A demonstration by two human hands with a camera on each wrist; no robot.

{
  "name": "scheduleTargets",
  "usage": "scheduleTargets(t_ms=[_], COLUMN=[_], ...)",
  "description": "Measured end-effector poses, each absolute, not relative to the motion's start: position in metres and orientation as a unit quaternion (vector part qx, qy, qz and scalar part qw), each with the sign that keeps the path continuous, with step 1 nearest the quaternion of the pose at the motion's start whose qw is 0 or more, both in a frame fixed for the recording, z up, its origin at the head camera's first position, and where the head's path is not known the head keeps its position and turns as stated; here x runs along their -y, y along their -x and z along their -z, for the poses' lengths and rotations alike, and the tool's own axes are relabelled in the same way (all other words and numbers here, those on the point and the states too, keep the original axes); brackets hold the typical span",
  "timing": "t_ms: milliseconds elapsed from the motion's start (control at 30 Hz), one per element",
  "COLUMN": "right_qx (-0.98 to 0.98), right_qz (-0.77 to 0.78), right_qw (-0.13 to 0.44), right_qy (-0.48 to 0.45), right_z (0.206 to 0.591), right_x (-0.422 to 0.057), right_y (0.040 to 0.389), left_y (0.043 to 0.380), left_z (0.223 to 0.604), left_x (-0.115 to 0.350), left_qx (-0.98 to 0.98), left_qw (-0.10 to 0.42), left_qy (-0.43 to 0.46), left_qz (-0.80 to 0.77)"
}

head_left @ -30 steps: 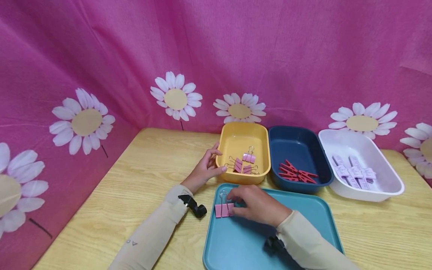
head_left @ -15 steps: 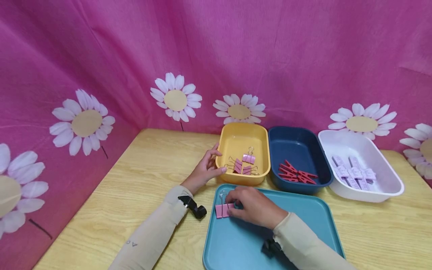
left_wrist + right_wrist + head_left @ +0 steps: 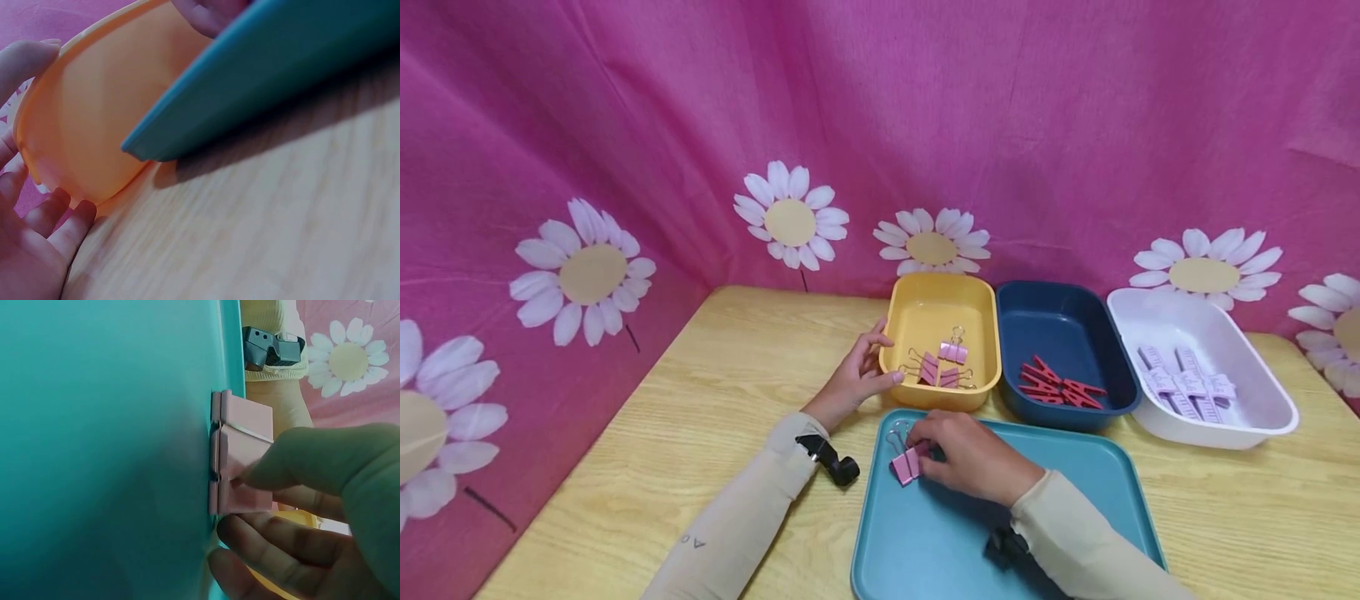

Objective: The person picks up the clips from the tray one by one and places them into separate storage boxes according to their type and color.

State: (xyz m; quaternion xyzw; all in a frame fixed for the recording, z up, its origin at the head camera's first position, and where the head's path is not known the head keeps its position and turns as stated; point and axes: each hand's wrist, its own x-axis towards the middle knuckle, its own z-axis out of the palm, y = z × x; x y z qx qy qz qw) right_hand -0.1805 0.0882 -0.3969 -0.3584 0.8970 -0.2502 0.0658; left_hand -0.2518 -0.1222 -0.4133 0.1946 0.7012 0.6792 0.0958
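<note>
My right hand (image 3: 973, 457) pinches a pink binder clip (image 3: 905, 467) with wire handles over the upper left part of the teal tray (image 3: 1000, 533). In the right wrist view, the thumb presses the flat face of the binder clip (image 3: 247, 450), whose spine edge is right at the tray's surface; the fingertips curl behind its lower end. My left hand (image 3: 856, 371) holds the near left corner of the yellow bin (image 3: 942, 398), thumb and fingers spread round its wall. Several pink binder clips (image 3: 953, 352) lie inside that bin.
To the right of the yellow bin stands a navy bin (image 3: 1060, 304) with red clothespins (image 3: 1060, 385). Beyond it is a white bin (image 3: 1262, 400) holding several pale lilac pieces with printed markings (image 3: 1187, 383). A pink curtain (image 3: 1045, 125) with daisies hangs behind the wooden table (image 3: 760, 350).
The binder clip has turned counterclockwise on the tray and shifted slightly right, now between the right hand's thumb and fingers. The left hand and the bins have stayed in place.
</note>
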Motion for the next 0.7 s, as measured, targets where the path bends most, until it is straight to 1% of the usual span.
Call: scheduleTargets(t_ms=[100, 233, 333, 467, 700], right_qx=[-0.899, -0.901, -0.902, -0.907, -0.923], right_qz=[0.249, 0.249, 0.250, 0.245, 0.216], right_qw=[0.058, 0.061, 0.067, 0.061, 0.056], right_qy=[0.356, 0.350, 0.345, 0.338, 0.312], right_z=[0.398, 0.399, 0.399, 0.398, 0.401], right_x=[-0.089, -0.089, -0.089, -0.089, -0.080], right_y=[0.180, 0.179, 0.178, 0.177, 0.173], left_y=[0.251, 0.251, 0.258, 0.268, 0.266], left_z=[0.415, 0.417, 0.431, 0.446, 0.442], left_x=[0.122, 0.122, 0.122, 0.122, 0.123], left_qx=[-0.701, -0.697, -0.695, -0.696, -0.701], left_qw=[0.090, 0.093, 0.086, 0.068, 0.066], left_qy=[-0.198, -0.199, -0.202, -0.211, -0.203], left_qz=[-0.679, -0.683, -0.684, -0.683, -0.681])
